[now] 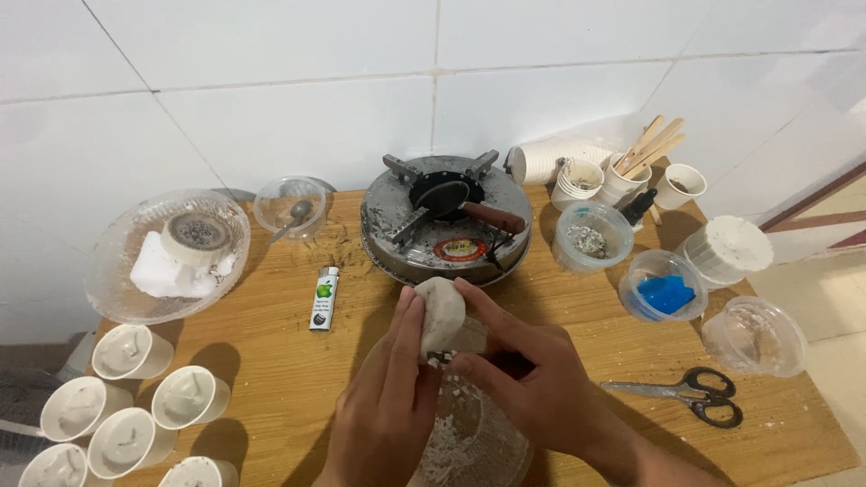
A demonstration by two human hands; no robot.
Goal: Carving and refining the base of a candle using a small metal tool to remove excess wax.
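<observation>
head view: at lower centre of the frame the left hand [390, 397] is clenched around a pale wax lump [439, 314], its grip wrapping the lump's left side. the right hand [532, 383] pinches a small blade-like tool [462, 341] against the lump's underside; the tool is too hidden to identify. white shavings lie in a clear bowl [474, 446] directly below both hands. a lighter [325, 298] lies to the left, a small stove [446, 215] sits behind, scissors [690, 397] lie at the right, and filled paper cups [135, 424] stand at lower left on the wooden tabletop [271, 361]. the tool looks liable to slip toward the left fingers, and shavings could miss the bowl.
</observation>
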